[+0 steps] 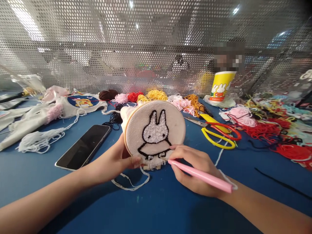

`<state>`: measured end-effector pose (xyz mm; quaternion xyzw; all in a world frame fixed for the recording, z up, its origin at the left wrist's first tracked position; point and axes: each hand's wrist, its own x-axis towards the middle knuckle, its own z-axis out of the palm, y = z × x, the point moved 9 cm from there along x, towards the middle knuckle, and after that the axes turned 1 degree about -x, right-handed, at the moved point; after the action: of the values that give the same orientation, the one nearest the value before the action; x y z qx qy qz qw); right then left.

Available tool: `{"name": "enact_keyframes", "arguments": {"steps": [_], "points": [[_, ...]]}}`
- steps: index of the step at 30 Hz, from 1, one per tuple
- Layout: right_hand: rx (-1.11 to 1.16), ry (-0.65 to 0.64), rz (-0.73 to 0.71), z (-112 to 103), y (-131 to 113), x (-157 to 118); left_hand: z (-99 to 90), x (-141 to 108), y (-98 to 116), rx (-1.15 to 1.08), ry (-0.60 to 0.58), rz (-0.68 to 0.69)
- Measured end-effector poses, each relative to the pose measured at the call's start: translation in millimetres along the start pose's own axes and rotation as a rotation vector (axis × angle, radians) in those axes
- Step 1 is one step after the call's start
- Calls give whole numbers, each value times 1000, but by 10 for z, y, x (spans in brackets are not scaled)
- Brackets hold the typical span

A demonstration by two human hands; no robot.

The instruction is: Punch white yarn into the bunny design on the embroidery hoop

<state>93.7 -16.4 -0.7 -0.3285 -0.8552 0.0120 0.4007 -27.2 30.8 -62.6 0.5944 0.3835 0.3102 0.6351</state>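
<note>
A round embroidery hoop [179, 122] with cream cloth stands tilted up, showing a rabbit outlined in black yarn with a white looped head. My left hand [125, 156] grips the hoop's lower left edge, thumb on the front and the other fingers hidden behind. In my right hand [195, 165] is a pink punch needle [202, 176], held like a pen. Its metal tip meets the cloth near the rabbit's feet. White yarn [226, 177] trails from the tool's back end. Loose white yarn ends [154, 164] fringe the design's bottom, and another white strand [136, 188] loops on the table below.
Left of the hoop lies a black phone [84, 148]. Red-and-yellow scissors [219, 130] rest at the right. Yarn bundles [157, 95] line the back, with red yarn [294, 154] far right. A yellow paper cup [222, 86] stands before a perforated metal screen [146, 42].
</note>
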Motion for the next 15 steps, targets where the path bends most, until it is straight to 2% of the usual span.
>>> {"name": "enact_keyframes", "arguments": {"steps": [3, 8, 15], "points": [[22, -7, -9, 8, -1, 6, -2, 1, 16, 17, 1, 28], [62, -7, 95, -36, 88, -39, -16, 7, 11, 39, 15, 37], [-14, 71, -31, -106, -47, -8, -62, 5, 1, 123, 45, 51]]}}
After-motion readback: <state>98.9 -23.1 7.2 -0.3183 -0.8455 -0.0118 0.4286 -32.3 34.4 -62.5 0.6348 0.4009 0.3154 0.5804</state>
